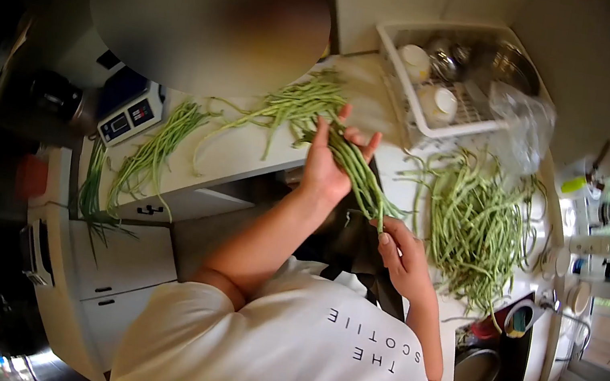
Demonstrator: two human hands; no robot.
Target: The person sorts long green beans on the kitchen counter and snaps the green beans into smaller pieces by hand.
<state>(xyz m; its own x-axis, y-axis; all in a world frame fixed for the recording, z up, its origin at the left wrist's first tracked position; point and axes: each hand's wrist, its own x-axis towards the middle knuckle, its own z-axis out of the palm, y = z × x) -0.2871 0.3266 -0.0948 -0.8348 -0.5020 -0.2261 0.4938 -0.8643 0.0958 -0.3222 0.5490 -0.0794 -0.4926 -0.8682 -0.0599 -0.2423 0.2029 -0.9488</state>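
Observation:
A bundle of long green beans (354,168) runs diagonally between my hands. My left hand (330,164) holds the upper part of it, palm up, with the fingers curved around the beans. At the lower end, my right hand (403,261) pinches the bean tips between thumb and fingers. Just beyond my left hand lies a pile of beans (300,104) on the white counter (246,152). Another bunch (163,141) hangs partly over the counter edge at the left. To the right of my right hand is a large loose heap of beans (474,224).
A white dish rack (454,130) with jars and metalware stands at the back right, beside a clear plastic bag (524,127). A scale (128,119) and dark green stalks (91,185) are at the left. A pan (475,375) sits in the sink area, lower right.

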